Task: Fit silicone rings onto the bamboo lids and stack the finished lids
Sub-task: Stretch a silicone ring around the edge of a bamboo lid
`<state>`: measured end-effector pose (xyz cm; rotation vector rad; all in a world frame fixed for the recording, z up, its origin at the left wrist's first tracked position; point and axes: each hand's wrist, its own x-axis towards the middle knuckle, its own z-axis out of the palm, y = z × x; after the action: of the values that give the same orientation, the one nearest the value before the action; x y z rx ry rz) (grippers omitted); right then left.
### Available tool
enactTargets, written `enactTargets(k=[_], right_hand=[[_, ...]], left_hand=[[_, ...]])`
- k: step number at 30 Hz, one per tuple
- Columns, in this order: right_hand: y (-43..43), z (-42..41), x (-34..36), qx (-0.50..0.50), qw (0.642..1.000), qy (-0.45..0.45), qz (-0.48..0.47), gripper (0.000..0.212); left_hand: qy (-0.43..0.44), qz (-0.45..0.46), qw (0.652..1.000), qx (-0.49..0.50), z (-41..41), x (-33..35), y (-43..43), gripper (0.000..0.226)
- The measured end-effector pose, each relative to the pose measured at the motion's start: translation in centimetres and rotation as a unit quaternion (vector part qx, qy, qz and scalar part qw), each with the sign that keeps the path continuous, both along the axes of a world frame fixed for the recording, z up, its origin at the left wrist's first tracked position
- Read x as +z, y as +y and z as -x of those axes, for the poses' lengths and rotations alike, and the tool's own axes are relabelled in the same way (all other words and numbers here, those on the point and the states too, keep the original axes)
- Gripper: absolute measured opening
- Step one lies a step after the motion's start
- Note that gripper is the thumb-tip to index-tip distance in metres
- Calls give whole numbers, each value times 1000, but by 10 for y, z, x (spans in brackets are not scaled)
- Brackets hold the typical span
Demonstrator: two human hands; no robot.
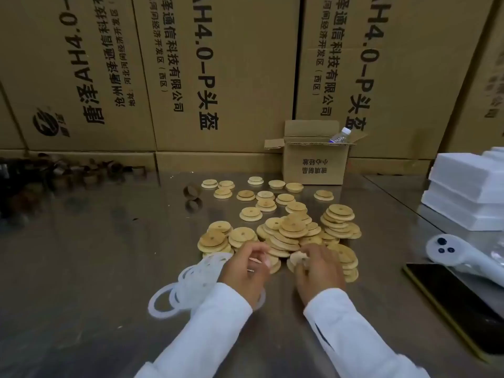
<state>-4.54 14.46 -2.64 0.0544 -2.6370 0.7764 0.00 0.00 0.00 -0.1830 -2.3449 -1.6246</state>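
A heap of round bamboo lids with centre holes lies on the steel table, with more single lids scattered behind it. White silicone rings lie in a loose pile at the front left, partly under my left wrist. My left hand hovers at the heap's front edge, fingers curled; a thin ring seems pinched in them, but blur hides it. My right hand grips a bamboo lid by its edge, just right of my left hand.
Large printed cartons wall off the back. A small open box with a water bottle stands behind the lids. White foam blocks, a white handheld device and a dark phone are at the right. Dark small parts crowd the far left.
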Motion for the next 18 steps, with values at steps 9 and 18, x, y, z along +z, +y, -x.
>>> enactTargets(k=[9, 18], right_hand=[[-5, 36, -11, -94, 969, -31, -227, 40], [-6, 33, 1, -6, 985, 0, -174, 55]], left_hand=[[-47, -247, 968, -25, 64, -13, -4, 20], [-62, -261, 962, -51, 78, -21, -15, 21]])
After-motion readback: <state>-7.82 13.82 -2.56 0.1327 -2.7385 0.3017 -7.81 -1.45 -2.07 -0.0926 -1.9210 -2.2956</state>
